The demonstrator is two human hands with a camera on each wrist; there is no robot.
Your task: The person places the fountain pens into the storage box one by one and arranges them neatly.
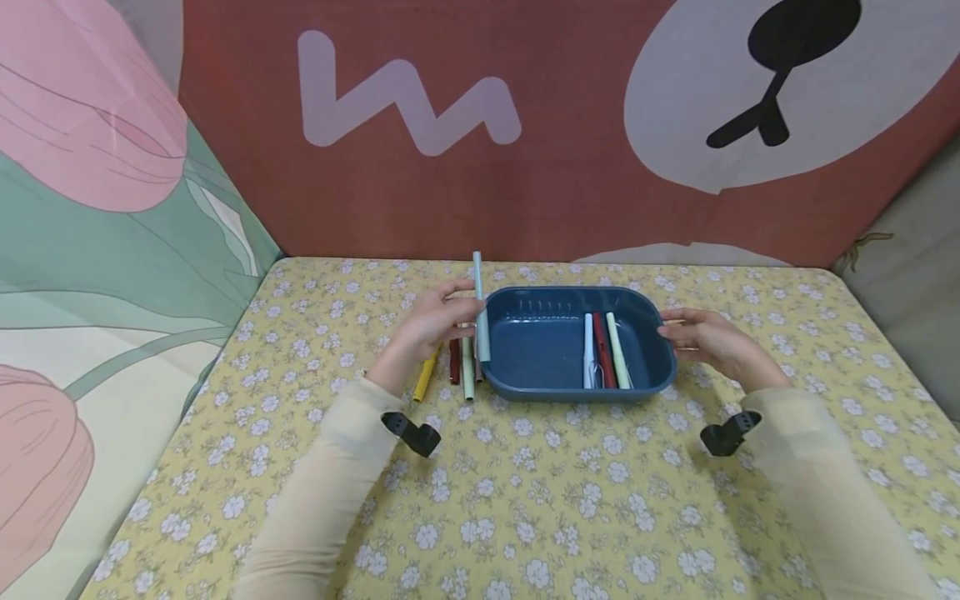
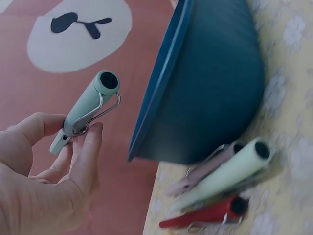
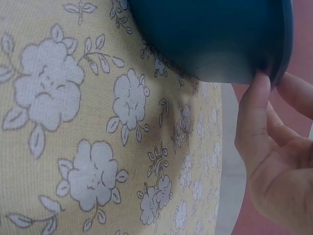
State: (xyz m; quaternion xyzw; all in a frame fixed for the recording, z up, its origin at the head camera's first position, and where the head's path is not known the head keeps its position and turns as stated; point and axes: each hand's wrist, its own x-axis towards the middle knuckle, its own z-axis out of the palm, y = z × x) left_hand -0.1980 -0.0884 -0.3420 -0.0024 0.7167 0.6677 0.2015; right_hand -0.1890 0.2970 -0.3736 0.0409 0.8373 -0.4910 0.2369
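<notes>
A pale mint-green pen (image 2: 87, 107) with a wire clip is pinched between the thumb and fingers of my left hand (image 1: 444, 317), raised at the left rim of the blue tray (image 1: 536, 350). My right hand (image 1: 708, 337) holds the tray's right rim, thumb and fingers on either side of the edge. Inside the tray, toward its right, lie a white pen (image 1: 588, 350), a red pen (image 1: 604, 354) and a light green pen (image 1: 618, 350). Below my left hand, a pinkish pen (image 2: 208, 169), a pale green pen (image 2: 227, 174) and a dark red pen (image 2: 210, 214) rest on the cloth.
A yellow pen (image 1: 425, 379) lies at the left end of the loose pens, partly under my left hand. The table wears a yellow floral cloth (image 1: 525, 500). Behind its far edge stands a reddish printed backdrop (image 1: 562, 200).
</notes>
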